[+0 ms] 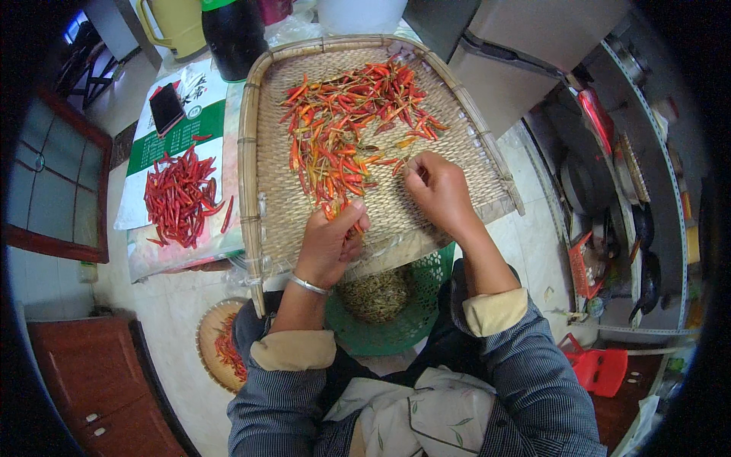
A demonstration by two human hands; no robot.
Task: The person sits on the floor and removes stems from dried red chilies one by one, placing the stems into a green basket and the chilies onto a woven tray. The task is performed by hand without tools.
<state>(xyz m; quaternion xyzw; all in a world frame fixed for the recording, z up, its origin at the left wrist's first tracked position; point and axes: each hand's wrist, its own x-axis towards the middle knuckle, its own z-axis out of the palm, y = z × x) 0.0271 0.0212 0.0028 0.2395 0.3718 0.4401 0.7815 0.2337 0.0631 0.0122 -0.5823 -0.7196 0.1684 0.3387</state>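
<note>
A flat woven bamboo tray (249, 171) lies before me, bearing a spread heap of red and orange chilies (342, 114) with stems. Over its near left part, my left hand (331, 240) is closed around a few chilies (333, 209). My right hand (437, 188) is above the tray's right side, fingers curled; a small red chili (398, 167) shows at its fingertips. Left of the tray, a pile of deep red chilies (181, 200) sits on a white and green printed sheet (149, 149). Below the tray's near edge, a green plastic basket (365, 341) holds a heap of greenish stems (377, 297).
On the table stand a yellow jug (180, 28), a dark green-topped container (234, 43) and a white bucket (360, 14); a phone (167, 109) lies there. A round basket of chilies (207, 343) is on the floor at left. Shelves (634, 228) hold pans at right.
</note>
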